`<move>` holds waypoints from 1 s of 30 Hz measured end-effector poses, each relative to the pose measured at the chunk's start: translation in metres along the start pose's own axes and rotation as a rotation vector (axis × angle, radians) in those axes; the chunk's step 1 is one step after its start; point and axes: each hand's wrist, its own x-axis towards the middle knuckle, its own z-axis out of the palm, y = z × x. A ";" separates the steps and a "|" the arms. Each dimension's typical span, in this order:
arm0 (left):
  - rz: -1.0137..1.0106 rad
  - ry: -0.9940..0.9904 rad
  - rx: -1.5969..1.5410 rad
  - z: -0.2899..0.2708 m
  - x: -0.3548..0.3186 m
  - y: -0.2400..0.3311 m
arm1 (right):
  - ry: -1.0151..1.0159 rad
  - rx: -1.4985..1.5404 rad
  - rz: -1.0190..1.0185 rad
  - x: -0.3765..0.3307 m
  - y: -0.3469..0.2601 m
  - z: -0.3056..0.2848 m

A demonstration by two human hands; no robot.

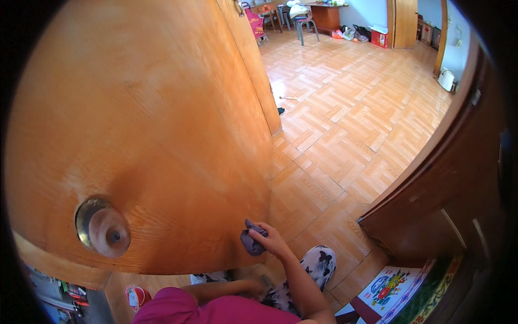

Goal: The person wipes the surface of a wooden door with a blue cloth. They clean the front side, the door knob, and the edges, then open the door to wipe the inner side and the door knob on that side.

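My right hand (271,241) is closed around a bunched grey-purple cloth (252,243). It holds the cloth near the lower right part of a large wooden door (162,119), and I cannot tell whether the cloth touches the wood. Low on the door's left side is a round doorknob (110,232) with a brass-coloured base. My left forearm crosses in front of my body, and my left hand (254,287) is a blur by my patterned trouser leg (317,264). Its fingers cannot be made out.
Behind the door stretches a wood-patterned floor (350,119). A dark door frame (431,200) stands at right, above a box with a flower print (391,286). A red bucket (138,297) is at lower left. Farther off are a grey chair (305,24), bags (353,34) and a red box (379,36).
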 end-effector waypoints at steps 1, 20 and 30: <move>0.039 0.010 -0.077 0.003 -0.003 0.002 | 0.013 0.115 0.011 0.002 0.000 -0.001; -0.493 2.327 -0.958 0.013 -0.160 0.138 | 0.240 0.406 -0.314 0.025 0.095 0.014; -0.361 2.601 -0.452 -0.044 -0.208 0.161 | 0.479 -0.298 -0.804 -0.023 0.056 0.090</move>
